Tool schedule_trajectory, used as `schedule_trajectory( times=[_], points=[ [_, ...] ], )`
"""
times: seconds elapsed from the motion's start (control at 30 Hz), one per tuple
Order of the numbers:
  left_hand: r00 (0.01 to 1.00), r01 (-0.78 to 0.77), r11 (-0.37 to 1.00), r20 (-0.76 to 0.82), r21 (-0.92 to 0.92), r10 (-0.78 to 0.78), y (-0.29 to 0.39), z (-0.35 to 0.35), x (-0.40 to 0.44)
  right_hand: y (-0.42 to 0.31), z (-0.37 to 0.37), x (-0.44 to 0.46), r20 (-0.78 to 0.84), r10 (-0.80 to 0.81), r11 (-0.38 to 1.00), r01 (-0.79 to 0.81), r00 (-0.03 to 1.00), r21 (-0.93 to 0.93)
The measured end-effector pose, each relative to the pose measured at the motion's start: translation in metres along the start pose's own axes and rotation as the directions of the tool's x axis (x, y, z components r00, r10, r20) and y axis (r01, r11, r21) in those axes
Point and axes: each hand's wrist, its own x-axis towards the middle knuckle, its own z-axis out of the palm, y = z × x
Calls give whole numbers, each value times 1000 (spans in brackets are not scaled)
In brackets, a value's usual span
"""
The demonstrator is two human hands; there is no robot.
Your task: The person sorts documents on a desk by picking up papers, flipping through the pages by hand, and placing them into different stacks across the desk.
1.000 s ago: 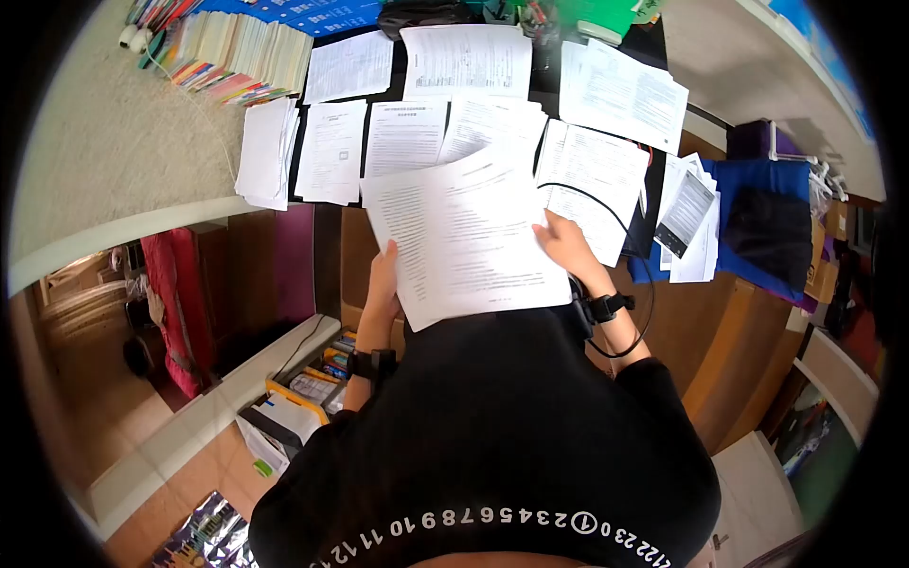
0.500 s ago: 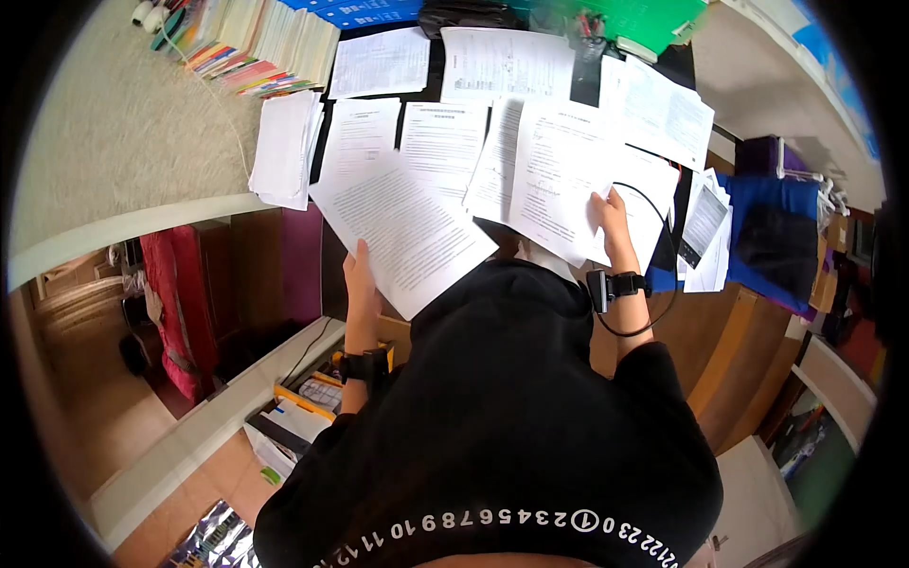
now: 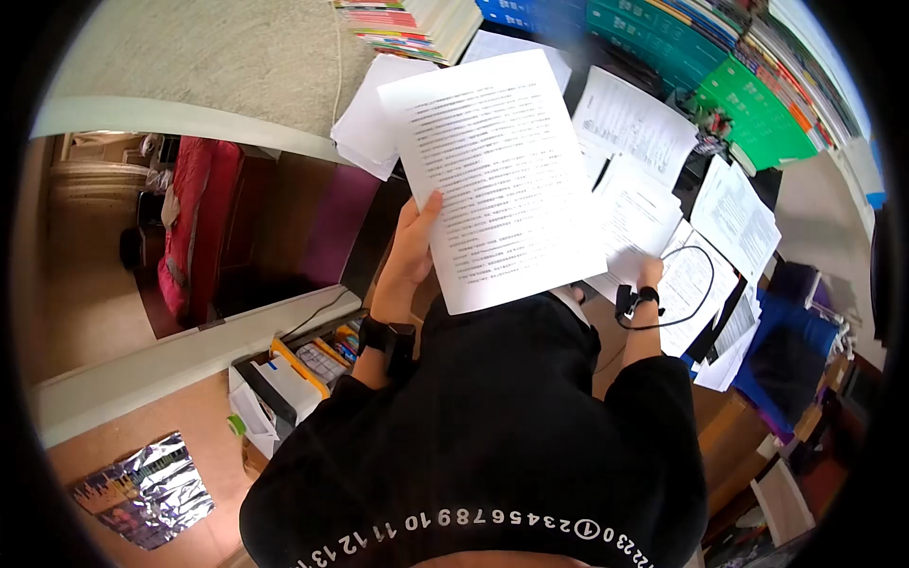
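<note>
Beyond the left fingers, farther over the desk, I can see a loose pile of white paper. Closer in, the person's left hand has a large printed sheet gripped at its left edge, the thumb lying on the printed face and the other fingers hidden behind. Nearly all of that sheet spreads to the right of the thumb, tilted, its top reaching well past the fingertips. Farther right, the person's right hand is at the near edge of some other printed pages, which extend forward from its fingers; whether those fingers pinch them, I can't tell. Just right of that hand, a black cable loops over more papers.
</note>
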Motion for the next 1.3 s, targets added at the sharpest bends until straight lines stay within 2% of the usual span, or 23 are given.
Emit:
schedule_trajectory(
  times=[0.03, 0.1, 0.13, 0.17, 0.23, 0.27, 0.3, 0.33, 0.4, 0.5, 0.6, 0.7, 0.9, 1.13, 1.23, 1.3],
  points=[
    [1000, -6, 1000, 12, -7, 6, 4, -3, 1, 10, 0, 6, -31, -38, 998, 40, 999, 58],
    [999, -9, 1000, 50, -20, 10, 15, -8, 6, -29, -7, -19, -253, -49, 996, 28, 966, -84],
    [997, -10, 1000, 74, -29, 12, 21, -13, 9, -98, -21, -73, -249, 12, 946, -91, 968, -310],
    [996, -3, 999, 88, -42, 7, 26, -14, 10, -112, -21, -85, -285, 17, 922, -125, 958, -367],
    [992, 16, 997, 127, -71, -7, 35, -15, 17, -70, -15, -55, -196, -135, 988, 116, 971, -107],
    [989, 0, 998, 151, -58, 8, 37, -16, 22, -73, -22, -55, 5, -139, 985, 137, 990, 107],
    [985, -13, 999, 174, -45, 21, 37, -17, 26, -157, -32, -138, 171, -87, 965, 41, 981, 258],
    [980, -26, 999, 198, -33, 32, 37, -17, 29, -202, -38, -186, 278, -200, 932, 95, 939, 350],
    [972, -22, 1000, 236, -12, 24, 37, -17, 36, -258, -42, -250, 358, -404, 851, 202, 842, 485],
    [943, -10, 1000, 333, 12, 5, 36, -18, 48, -295, -41, -296, 390, -492, 794, 218, 778, 567],
    [919, 7, 998, 394, 69, -34, 38, -13, 55, -305, -36, -312, 336, -466, 852, 313, 819, 420],
    [895, 15, 993, 441, 114, -64, 38, -10, 63, -326, -23, -332, 108, -514, 777, 408, 851, 480],
    [886, 4, 989, 458, 151, -73, 34, -7, 68, -314, -16, -337, -87, -499, 815, 501, 862, 292],
    [901, 9, 989, 428, 149, -72, 29, -2, 70, -326, -20, -342, -107, -551, 816, 561, 828, 142],
    [906, -7, 991, 421, 135, -51, 30, 2, 69, -322, -18, -335, -168, -602, 764, 624, 781, 163],
    [912, -9, 995, 409, 104, -35, 28, 4, 69, -327, -22, -339, -131, -590, 782, 604, 797, 155]
  ],
)
